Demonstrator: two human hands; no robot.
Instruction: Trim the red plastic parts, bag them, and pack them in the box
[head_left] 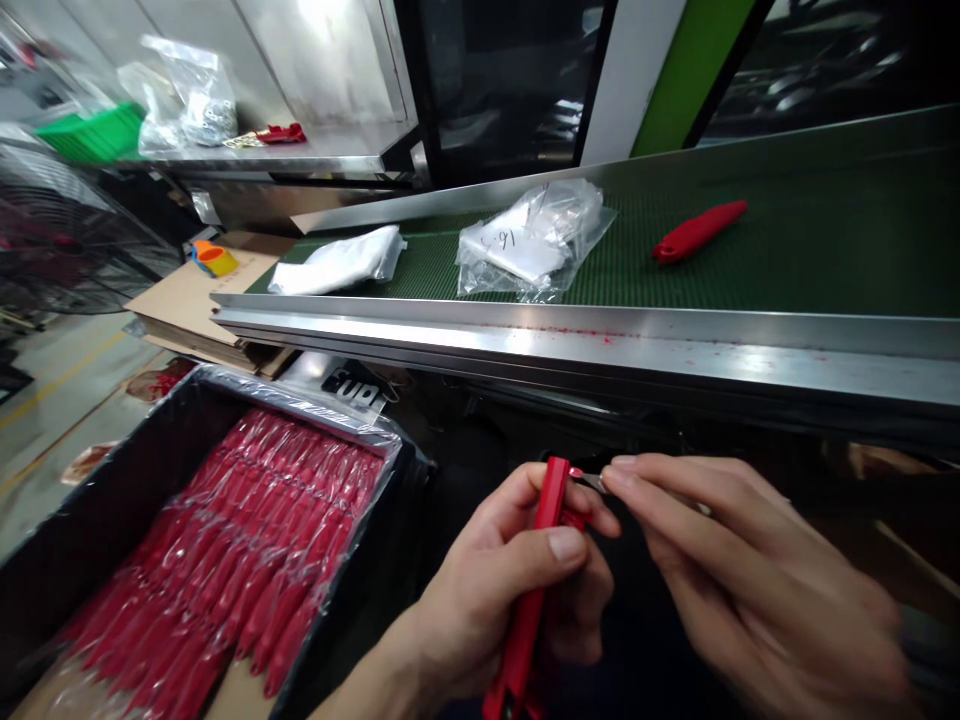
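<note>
My left hand (502, 580) is wrapped round a long red plastic piece (551, 490) held upright and slightly tilted, its thumb pressed across the front. To the right, my right hand (750, 560) pinches a small thin metal blade (590, 481) between thumb and fingers. The blade's tip touches or nearly touches a small red bit beside the upper end of the piece. Both hands are in front of the conveyor, low in the view. Most of the right hand's grip on the blade is hidden behind its fingers.
A conveyor (630, 290) crosses ahead, bearing a red handle (699, 232), a marked plastic bag (525, 240) and a white packet (341, 262). At left stands a dark crate (75, 500) of wrapped red pieces (255, 530). Cardboard (187, 300) with orange tape (216, 259) lies behind.
</note>
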